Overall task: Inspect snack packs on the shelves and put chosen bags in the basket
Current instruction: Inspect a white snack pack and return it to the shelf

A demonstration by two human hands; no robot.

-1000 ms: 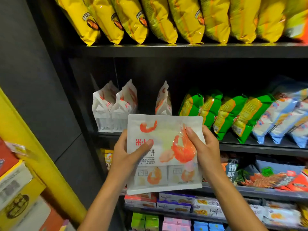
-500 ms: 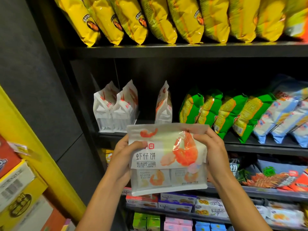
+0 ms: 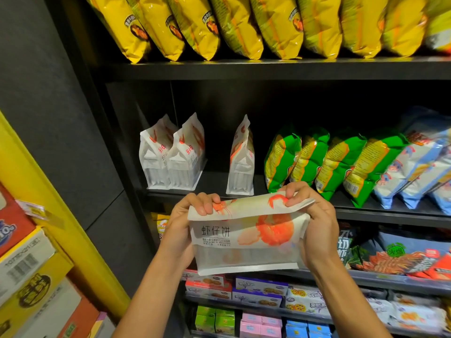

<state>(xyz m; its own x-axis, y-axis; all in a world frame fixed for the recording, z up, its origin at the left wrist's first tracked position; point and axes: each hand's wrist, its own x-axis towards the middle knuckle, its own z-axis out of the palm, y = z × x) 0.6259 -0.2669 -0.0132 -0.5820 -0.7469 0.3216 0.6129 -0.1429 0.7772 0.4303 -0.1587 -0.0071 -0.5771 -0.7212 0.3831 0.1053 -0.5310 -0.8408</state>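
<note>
Shrimp-cracker bag: the white pack (image 3: pixel 246 236) with an orange shrimp print sits between both hands, in front of the shelving, its top seal bent over toward the camera.
Left grip: the left hand (image 3: pixel 181 224) is clamped on the bag's upper left corner, fingers curled over the folded seal.
Right grip: the right hand (image 3: pixel 314 225) is clamped on the upper right corner, fingertips pinching the seal while the palm backs the bag's side.
Why held so: a hold at both top corners keeps the printed face flat and readable; I judge this to be the inspection step, with the choice not yet made.
Just beyond the grips: three matching white bags (image 3: pixel 189 154) stand upright on the middle shelf (image 3: pixel 212 184), two together and one apart, the gap probably where this pack belongs.
Right of the grips: green bags (image 3: pixel 329 164) lean in a row, then blue-white ones (image 3: pixel 419 167).
Above the grips: yellow bags (image 3: pixel 234 25) lean forward along the top shelf.
Below the grips: lower shelves hold boxed biscuits (image 3: pixel 258 291).
Left of the grips: stacked cartons (image 3: pixel 26 272) beside a yellow post.
Basket: not in view, so its place cannot be told.
</note>
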